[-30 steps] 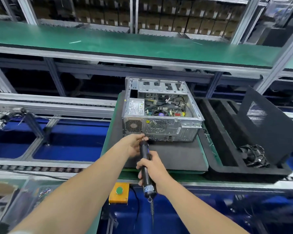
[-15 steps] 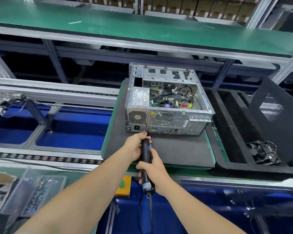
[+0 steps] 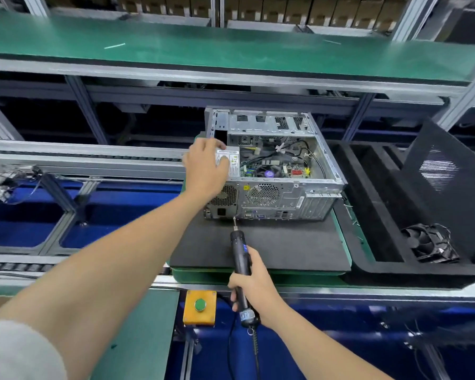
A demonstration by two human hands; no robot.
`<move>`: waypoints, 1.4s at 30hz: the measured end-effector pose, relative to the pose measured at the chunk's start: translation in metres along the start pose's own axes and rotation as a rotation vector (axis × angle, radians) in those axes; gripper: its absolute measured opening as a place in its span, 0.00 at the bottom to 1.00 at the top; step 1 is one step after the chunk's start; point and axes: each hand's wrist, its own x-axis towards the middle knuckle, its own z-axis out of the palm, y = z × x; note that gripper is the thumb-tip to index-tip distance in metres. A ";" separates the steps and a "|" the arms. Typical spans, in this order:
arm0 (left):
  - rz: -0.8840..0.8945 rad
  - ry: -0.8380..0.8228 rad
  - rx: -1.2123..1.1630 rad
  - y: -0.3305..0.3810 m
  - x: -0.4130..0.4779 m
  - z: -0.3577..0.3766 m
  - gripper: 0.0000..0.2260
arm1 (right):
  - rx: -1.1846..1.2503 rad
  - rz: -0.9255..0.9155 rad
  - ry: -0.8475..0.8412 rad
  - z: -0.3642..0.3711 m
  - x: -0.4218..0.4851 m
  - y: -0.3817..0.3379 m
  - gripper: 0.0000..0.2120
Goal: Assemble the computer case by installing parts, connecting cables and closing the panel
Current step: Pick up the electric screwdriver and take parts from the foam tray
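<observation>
Right grip round screwdriver aimed at case rear, left grip flat on power supply

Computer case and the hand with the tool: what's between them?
Head view: the black electric screwdriver reaches from the right hand to the silver metal computer case, above a dark grey mat.

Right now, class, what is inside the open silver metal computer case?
Visible: a white-labelled grey power supply box, a green circuit board and black cables. The left hand rests on the power supply, covering most of its top. What lies beneath it is hidden.
</observation>
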 end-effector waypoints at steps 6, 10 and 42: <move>0.133 -0.577 0.348 -0.007 0.051 0.020 0.23 | -0.081 -0.215 0.047 -0.014 -0.020 -0.015 0.42; 0.211 -0.579 0.417 -0.014 0.068 0.030 0.25 | -0.007 -0.337 0.093 -0.027 -0.014 -0.057 0.37; -0.592 -1.375 0.387 -0.002 0.186 0.110 0.41 | -0.158 -0.447 0.370 -0.087 0.124 -0.215 0.23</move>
